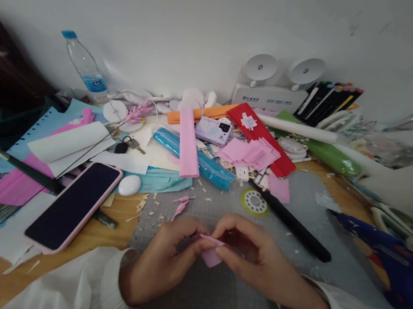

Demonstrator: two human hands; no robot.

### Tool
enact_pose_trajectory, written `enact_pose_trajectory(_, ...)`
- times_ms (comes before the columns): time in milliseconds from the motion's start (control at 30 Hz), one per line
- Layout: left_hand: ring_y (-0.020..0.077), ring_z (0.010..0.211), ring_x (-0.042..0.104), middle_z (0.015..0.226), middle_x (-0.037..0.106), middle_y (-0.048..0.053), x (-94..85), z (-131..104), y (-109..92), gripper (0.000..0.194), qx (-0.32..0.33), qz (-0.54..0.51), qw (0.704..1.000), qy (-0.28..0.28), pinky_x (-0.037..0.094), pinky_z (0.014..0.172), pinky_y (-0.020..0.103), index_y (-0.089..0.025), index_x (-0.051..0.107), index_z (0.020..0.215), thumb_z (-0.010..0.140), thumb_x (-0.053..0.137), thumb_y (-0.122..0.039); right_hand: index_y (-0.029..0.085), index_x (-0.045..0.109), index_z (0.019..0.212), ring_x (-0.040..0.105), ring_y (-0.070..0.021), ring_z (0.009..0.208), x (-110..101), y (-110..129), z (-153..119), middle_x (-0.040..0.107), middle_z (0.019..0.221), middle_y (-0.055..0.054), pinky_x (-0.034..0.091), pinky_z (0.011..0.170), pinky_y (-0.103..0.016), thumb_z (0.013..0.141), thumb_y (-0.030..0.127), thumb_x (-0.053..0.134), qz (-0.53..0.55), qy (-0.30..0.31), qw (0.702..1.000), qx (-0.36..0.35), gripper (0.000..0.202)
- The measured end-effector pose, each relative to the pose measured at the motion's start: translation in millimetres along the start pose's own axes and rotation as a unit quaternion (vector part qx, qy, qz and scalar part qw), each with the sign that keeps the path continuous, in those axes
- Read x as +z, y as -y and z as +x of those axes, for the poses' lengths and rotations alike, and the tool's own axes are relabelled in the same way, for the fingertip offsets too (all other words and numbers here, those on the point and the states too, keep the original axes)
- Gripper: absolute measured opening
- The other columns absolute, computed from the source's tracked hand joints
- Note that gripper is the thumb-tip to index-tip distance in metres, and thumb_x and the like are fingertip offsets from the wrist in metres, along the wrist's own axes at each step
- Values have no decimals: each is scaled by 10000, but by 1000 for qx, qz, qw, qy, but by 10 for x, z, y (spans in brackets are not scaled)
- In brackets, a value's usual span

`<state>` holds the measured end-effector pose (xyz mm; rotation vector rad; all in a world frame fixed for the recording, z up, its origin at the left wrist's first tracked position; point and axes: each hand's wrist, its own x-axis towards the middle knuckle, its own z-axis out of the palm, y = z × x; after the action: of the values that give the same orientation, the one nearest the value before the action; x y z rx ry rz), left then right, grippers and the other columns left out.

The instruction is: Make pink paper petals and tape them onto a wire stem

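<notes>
Head view: on the wooden surface lies a grey mat. Over its near part, the right hand and left hand face each other, wrists angled inward, fingers curled. Each grip pinches the small pink paper (neither hand is nearer). It sits between the fingertips, its free part pointing toward the surface's near edge; fingers hide its long axis. Two pink twists lie beyond.
</notes>
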<state>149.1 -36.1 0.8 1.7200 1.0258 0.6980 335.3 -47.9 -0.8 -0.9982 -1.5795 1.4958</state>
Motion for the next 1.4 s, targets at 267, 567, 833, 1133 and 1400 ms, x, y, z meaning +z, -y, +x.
enact_pose_trajectory(267,149,704,614,747,687,40,-6,2,13,145,18,21,1000,-6,442,650,232,-143,658,813,877,570,-239,205,606,906,601,-115,792,10,-80,-11,614,847,5,501,724,-228,864,229,620,40,-10,999,15,50)
enact_pose_trajectory(567,140,694,594,749,676,17,6,7,25,83,26,63,998,-14,435,649,230,-168,648,806,856,594,-205,192,608,841,619,-126,733,31,-130,4,636,791,-4,515,652,-243,853,307,633,56,-31,997,50,119)
enact_pose_trajectory(833,127,708,572,746,638,3,17,-11,57,61,57,115,992,-7,420,656,214,-163,612,788,848,599,-164,190,584,781,624,-126,680,42,-136,25,629,738,7,497,603,-248,805,357,676,79,-36,991,98,193)
enact_pose_trajectory(1133,129,674,568,697,640,24,5,-1,11,205,58,72,995,35,409,637,221,-138,624,733,897,531,-216,176,570,751,578,-98,648,29,-110,41,603,726,17,454,584,-227,792,302,700,121,-49,987,95,186)
enact_pose_trajectory(1400,105,601,529,626,590,10,15,26,-33,304,-16,-63,996,65,406,589,194,-124,599,661,917,470,-226,182,591,763,582,-120,701,21,-92,-9,608,748,0,465,617,-235,825,298,660,51,-53,996,41,148)
